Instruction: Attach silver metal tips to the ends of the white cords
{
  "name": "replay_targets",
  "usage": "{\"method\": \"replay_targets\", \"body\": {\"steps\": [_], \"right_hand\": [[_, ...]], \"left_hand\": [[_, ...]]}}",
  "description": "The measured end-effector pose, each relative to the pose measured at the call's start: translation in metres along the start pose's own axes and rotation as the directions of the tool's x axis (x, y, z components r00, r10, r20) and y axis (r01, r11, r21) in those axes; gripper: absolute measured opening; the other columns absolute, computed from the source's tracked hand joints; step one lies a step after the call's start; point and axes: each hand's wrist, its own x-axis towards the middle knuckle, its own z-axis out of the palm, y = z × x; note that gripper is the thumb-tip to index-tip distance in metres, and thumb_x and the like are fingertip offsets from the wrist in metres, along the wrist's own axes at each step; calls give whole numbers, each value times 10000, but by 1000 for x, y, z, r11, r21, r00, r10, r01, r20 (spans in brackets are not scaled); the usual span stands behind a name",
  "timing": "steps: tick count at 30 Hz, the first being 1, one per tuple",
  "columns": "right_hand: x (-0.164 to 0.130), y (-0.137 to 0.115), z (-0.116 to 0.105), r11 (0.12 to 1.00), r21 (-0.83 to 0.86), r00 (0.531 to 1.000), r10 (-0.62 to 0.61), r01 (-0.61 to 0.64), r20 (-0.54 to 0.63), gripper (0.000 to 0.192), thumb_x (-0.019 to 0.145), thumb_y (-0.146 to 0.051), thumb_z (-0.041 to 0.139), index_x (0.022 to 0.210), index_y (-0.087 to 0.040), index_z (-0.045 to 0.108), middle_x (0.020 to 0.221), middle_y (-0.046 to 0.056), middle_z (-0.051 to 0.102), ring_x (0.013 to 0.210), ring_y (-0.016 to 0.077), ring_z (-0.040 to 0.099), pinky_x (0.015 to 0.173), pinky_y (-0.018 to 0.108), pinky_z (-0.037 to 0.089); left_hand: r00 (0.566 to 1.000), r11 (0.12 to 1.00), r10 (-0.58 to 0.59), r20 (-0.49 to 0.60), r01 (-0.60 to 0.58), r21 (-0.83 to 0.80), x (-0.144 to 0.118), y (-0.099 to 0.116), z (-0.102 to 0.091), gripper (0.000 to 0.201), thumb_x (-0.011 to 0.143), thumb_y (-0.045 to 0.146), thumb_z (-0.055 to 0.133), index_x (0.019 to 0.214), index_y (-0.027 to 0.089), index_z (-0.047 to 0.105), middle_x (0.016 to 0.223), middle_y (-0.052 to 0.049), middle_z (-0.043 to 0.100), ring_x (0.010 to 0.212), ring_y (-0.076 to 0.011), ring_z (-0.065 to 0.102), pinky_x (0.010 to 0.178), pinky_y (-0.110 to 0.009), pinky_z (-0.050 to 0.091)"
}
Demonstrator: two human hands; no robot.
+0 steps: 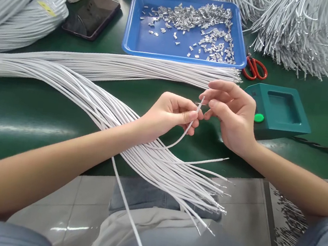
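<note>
Head view: nearest to me, below my hands, a fan of white cords (157, 167) spills off the green table's (29, 119) edge over my lap, their stripped tips pointing right. My left hand (170, 113) is closed in a pinch, thumb and forefinger gripping a single white cord (188, 127) near its upper end; the cord curves down from my fingers toward the fan below. My right hand (230, 112) meets it just beside, its thumb and forefinger pressed together at the cord's tip, where something small and metallic seems to sit, too small to tell clearly. The other right fingers are loosely spread above.

Just right of my right hand stands a teal box (280, 109) with a recess on top and a green button. Beyond my fingers a long bundle of cords (129, 66) lies across the table. Farther still sits a blue tray (133, 40) scattered with small metal clips (203, 22); red-handled scissors (255, 69) lie to its right, a dark phone (92, 15) to its left.
</note>
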Motion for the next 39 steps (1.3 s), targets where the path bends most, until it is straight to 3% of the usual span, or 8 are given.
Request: {"method": "replay_targets", "body": {"steps": [8, 15, 21, 24, 30, 39], "right_hand": [[0, -3, 2, 1000, 23, 1000, -5, 4, 28, 210, 805, -230, 702, 995, -263, 620, 773, -33, 631, 648, 105, 629, 578, 279, 563], [2, -1, 1, 999, -2, 999, -32, 32, 13, 168, 802, -238, 695, 951, -257, 618, 742, -29, 612, 701, 120, 637, 569, 262, 538], [-1, -3, 1, 995, -45, 996, -86, 88, 30, 162, 820, -351, 671, 924, -244, 608, 889, 4, 646, 831, 139, 634, 580, 254, 524], [-3, -5, 3, 992, -57, 993, -108, 111, 47, 202, 775, -323, 725, 899, -242, 588, 901, 0, 655, 818, 130, 613, 580, 254, 517], [-1, -3, 5, 994, -70, 996, -84, 82, -26, 133, 809, -228, 687, 837, -243, 558, 810, -6, 638, 769, 141, 631, 555, 274, 495], [-4, -2, 4, 971, -143, 981, -191, 191, 14, 120, 832, -219, 656, 887, -241, 551, 787, -14, 600, 691, 119, 578, 542, 268, 463]], "left_hand": [[1000, 999, 7, -2, -7, 32, 0, 0, 1, 348, 668, 428, 857, 702, 116, 706, 614, -11, 661, 517, -98, 626, 512, -205, 530], [998, 998, 13, -61, -9, 68, 1, 2, 3, 365, 629, 424, 878, 686, 113, 695, 608, -5, 652, 506, -111, 642, 476, -200, 533], [987, 995, 67, -147, -56, 78, 1, -1, 1, 359, 637, 423, 873, 710, 114, 705, 598, -12, 653, 530, -112, 635, 493, -208, 529], [979, 987, 113, -172, -91, 132, 1, -2, 1, 345, 635, 414, 873, 704, 117, 714, 602, -15, 660, 538, -98, 610, 525, -211, 514], [961, 950, 173, -217, -105, 294, 1, -2, 1, 344, 615, 437, 871, 670, 134, 717, 656, -24, 688, 600, -101, 579, 568, -218, 465], [996, 969, 82, -16, -76, 236, -2, -1, 2, 382, 719, 498, 791, 681, 125, 723, 631, -49, 683, 574, -104, 556, 540, -227, 427]]}}
